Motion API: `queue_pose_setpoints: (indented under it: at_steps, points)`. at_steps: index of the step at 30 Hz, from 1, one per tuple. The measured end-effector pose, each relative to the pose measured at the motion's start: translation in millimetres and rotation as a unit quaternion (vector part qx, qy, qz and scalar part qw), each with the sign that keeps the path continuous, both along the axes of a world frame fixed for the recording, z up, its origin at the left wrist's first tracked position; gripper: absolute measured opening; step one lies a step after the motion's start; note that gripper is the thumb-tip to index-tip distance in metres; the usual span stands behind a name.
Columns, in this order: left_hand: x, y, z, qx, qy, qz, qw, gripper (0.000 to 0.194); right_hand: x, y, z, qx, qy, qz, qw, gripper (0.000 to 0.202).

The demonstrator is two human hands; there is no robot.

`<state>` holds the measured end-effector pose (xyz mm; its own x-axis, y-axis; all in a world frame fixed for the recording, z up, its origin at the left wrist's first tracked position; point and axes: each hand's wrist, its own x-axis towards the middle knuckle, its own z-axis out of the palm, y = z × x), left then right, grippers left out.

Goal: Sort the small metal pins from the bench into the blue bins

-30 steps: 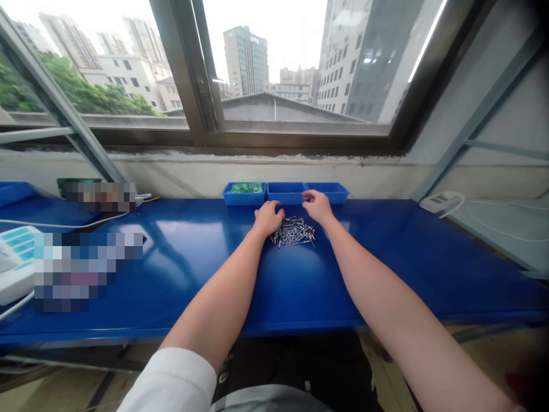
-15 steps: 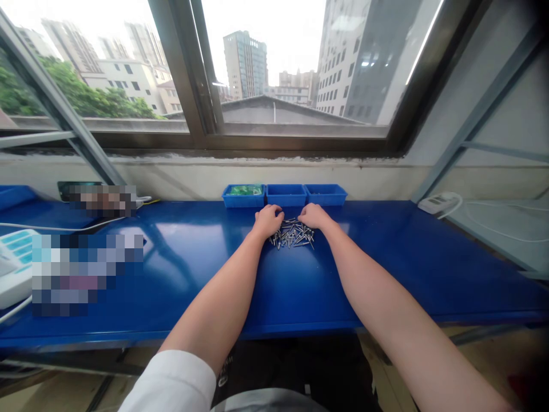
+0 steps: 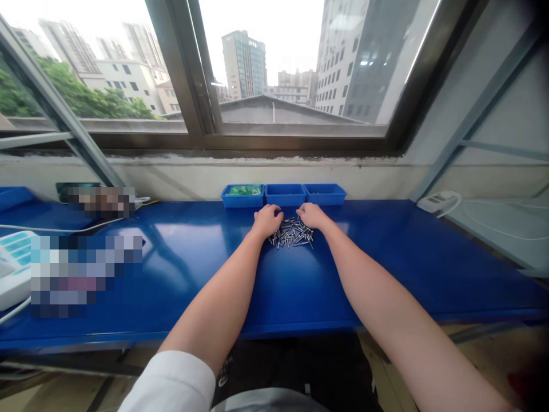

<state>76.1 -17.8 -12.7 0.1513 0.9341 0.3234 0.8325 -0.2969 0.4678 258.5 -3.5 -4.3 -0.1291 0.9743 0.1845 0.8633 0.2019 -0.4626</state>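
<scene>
A loose pile of thin silvery metal pieces (image 3: 292, 233) lies on the blue table (image 3: 206, 286). My left hand (image 3: 268, 221) rests at the pile's left edge, fingers curled together; whatever they may hold is hidden. At the upper right edge of the pile is my right hand (image 3: 313, 216), its fingers closed and pointing left, their contents too small to make out. Just behind the hands stand three blue bins: the left one (image 3: 243, 201) holds a green bag, the middle one (image 3: 285, 199) and the right one (image 3: 326, 198) show dark insides.
At the left are a white device with blue panels (image 3: 17, 252), a blurred-out patch and a white cable. A power strip (image 3: 438, 201) lies at the back right. Sloping metal frame bars rise on both sides, and a window is behind the table.
</scene>
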Motion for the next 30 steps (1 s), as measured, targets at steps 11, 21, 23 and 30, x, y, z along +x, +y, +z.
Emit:
queue_pose_setpoints:
  at_steps: [11,21,23,30]
  points:
    - [5.4,-15.5,13.5,0.041,-0.025,-0.121,0.992,0.033,-15.5,-6.8,4.5,0.109,0.183,0.042,0.976,0.009]
    - [3.3,-11.6,12.0,0.04,0.015,-0.08,0.996,0.032,-20.9,-3.2,-1.1,0.006,0.385,0.068,0.92,0.009]
    - [3.4,-11.0,10.8,0.044,0.025,-0.074,0.996,0.034,-21.7,-3.1,-0.5,0.013,0.379,0.069,0.923,0.009]
    - [3.5,-10.5,9.9,0.051,0.015,-0.054,0.997,0.028,-19.0,-8.1,2.0,0.064,0.298,0.103,0.947,0.014]
